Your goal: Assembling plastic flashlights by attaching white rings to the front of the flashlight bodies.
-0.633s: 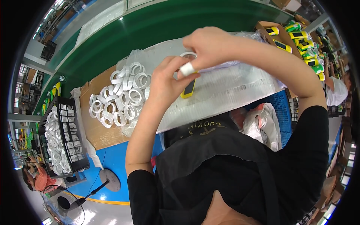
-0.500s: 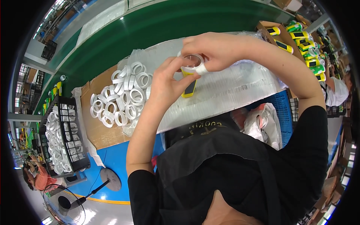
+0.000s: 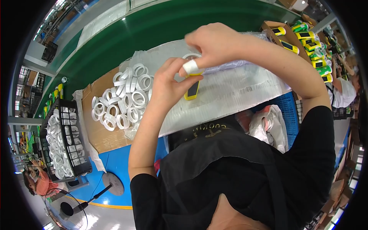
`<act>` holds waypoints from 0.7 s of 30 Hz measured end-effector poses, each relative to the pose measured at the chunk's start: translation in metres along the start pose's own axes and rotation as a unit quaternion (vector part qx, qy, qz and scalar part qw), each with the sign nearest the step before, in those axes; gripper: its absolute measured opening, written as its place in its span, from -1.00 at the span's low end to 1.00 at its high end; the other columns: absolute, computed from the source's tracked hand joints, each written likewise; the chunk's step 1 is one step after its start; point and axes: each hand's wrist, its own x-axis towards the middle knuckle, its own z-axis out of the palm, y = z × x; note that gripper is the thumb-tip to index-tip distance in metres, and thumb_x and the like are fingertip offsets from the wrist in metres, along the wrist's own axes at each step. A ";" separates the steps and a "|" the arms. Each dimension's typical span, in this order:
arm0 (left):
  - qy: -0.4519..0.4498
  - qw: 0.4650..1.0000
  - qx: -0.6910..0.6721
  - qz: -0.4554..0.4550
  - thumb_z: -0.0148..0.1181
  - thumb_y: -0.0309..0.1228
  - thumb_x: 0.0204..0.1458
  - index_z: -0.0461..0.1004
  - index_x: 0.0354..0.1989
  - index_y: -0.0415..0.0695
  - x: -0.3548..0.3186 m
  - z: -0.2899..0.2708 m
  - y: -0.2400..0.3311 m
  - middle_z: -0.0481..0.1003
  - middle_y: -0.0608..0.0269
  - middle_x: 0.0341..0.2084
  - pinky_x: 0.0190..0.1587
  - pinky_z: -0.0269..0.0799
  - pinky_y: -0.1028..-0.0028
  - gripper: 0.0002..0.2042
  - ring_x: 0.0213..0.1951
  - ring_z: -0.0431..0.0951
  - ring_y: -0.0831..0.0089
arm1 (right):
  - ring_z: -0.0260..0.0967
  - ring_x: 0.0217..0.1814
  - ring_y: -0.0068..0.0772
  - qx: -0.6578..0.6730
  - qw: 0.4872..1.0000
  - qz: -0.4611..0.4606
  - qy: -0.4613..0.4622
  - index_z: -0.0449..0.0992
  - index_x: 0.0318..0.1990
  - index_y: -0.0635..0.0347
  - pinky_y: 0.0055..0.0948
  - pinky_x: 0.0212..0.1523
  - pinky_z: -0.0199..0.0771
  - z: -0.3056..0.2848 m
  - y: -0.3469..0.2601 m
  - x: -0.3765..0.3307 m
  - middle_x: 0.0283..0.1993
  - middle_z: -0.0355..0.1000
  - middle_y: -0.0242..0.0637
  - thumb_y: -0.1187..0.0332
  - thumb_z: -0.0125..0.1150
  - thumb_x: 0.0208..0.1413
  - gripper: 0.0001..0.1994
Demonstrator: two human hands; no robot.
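Observation:
My left hand is closed round a yellow handheld device with a dark rectangular panel, which looks like a torch. Its round, pale-rimmed end points away from me, partly covered by my fingers. Over that end is my right hand, its thumb wrapped in white tape and lying across the rim. The right fingers are raised beyond the rim, apart from the thumb and slightly blurred. To the left of my hands lies a heap of white rings.
A cardboard sheet and plastic wrap cover the work surface. At left stands a black crate of white rings, near a fan. Several yellow-and-green devices lie by a carton at right, where another person sits.
My right hand has risen away from the round end and turned, bringing its taped thumb across the rim. My left hand keeps its hold on the yellow device, nearly unmoved.

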 end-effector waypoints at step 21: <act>0.002 1.000 -0.023 -0.010 0.43 -0.47 -0.19 0.51 -0.20 -0.07 0.004 0.005 -0.011 0.53 0.22 -0.29 -0.23 0.49 0.38 -0.67 -0.29 0.56 0.33 | 0.36 -0.41 -0.26 0.227 0.922 -0.256 0.182 0.39 -0.29 0.29 -0.34 -0.38 0.38 0.035 0.022 0.003 -0.35 0.34 -0.20 0.10 0.27 0.06 -0.62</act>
